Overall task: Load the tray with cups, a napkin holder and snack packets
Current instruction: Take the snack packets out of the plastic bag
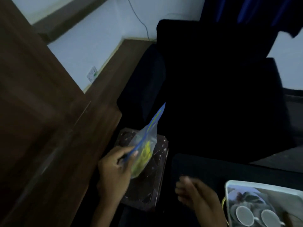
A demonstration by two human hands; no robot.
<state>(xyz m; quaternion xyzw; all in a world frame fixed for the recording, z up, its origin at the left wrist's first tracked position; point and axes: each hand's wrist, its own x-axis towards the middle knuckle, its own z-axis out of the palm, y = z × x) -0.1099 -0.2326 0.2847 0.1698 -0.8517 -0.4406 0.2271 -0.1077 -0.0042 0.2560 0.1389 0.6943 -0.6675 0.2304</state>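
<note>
Your left hand (pixel 114 167) had its grip clamped on the blue zip edge of a clear snack packet (pixel 144 145) with yellow contents, held over a small dark table (pixel 157 182). Your right hand (pixel 195 192) was blurred, fingers loosely curled, holding nothing. The tray (pixel 229 184) sat lower right, carrying two white cups (pixel 244 216).
</note>
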